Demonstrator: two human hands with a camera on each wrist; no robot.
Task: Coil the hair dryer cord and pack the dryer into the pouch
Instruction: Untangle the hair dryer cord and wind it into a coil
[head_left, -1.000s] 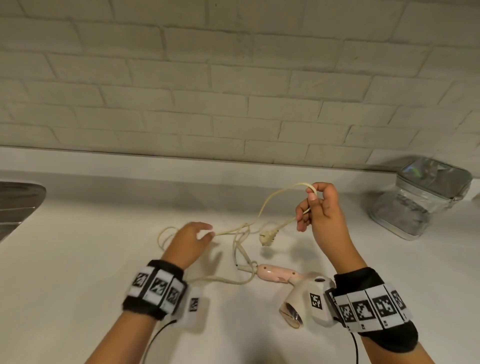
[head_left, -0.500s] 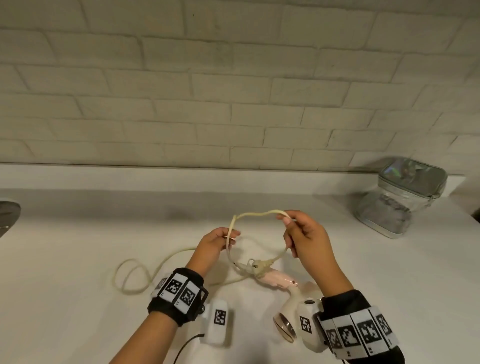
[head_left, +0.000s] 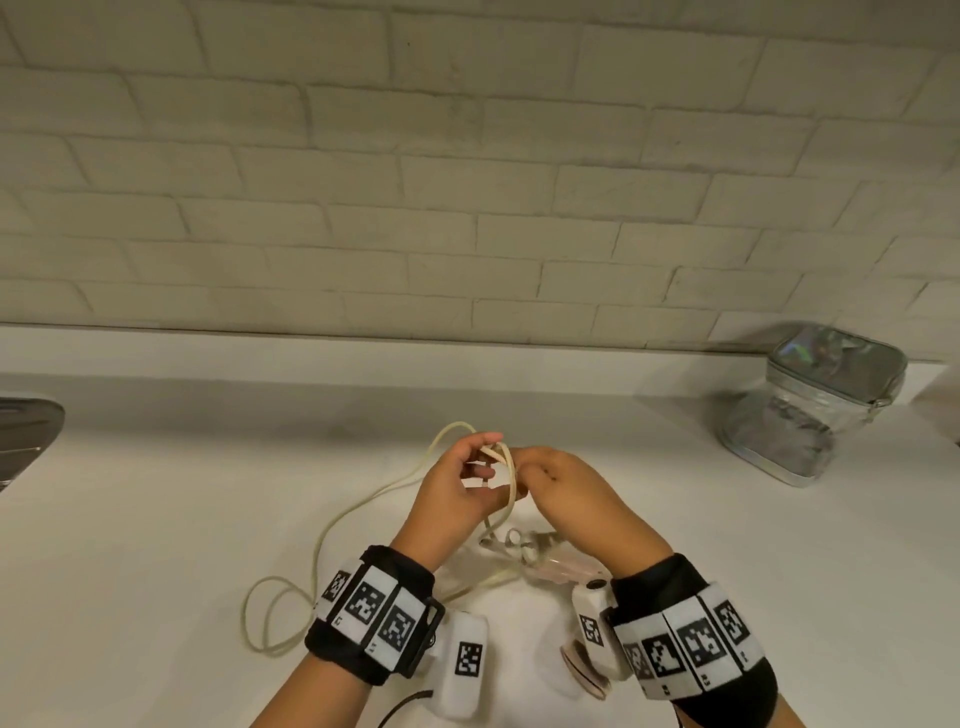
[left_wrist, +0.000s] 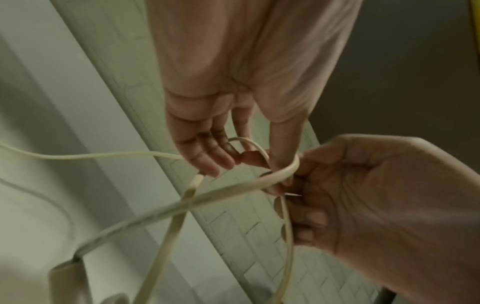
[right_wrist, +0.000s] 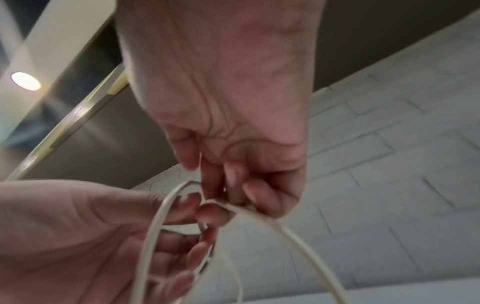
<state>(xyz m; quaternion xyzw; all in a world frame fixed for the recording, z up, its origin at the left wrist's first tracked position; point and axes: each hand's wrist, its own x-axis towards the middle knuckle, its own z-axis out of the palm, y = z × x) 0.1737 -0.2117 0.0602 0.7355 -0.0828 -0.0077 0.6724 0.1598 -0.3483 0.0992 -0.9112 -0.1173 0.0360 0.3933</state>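
Left hand (head_left: 451, 493): fingers and thumb pinch the cord (head_left: 363, 506) at the top of the loops, just beside the right hand.
Right hand (head_left: 563, 493): fingers are curled around the same loops of cord; the two hands touch.
Cord: from the left hand it runs down and left and makes loose curves on the desk (head_left: 156, 545).
Hair dryer (head_left: 558, 564): pink, on the desk under the right wrist, mostly hidden.
Pouch (head_left: 810, 405): silver, on the desk well to the right of the right hand, near the brick wall (head_left: 467, 182).

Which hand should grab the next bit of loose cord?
Probably the left hand: the loose cord trails on the counter on its side, while the right hand pinches the gathered loops.
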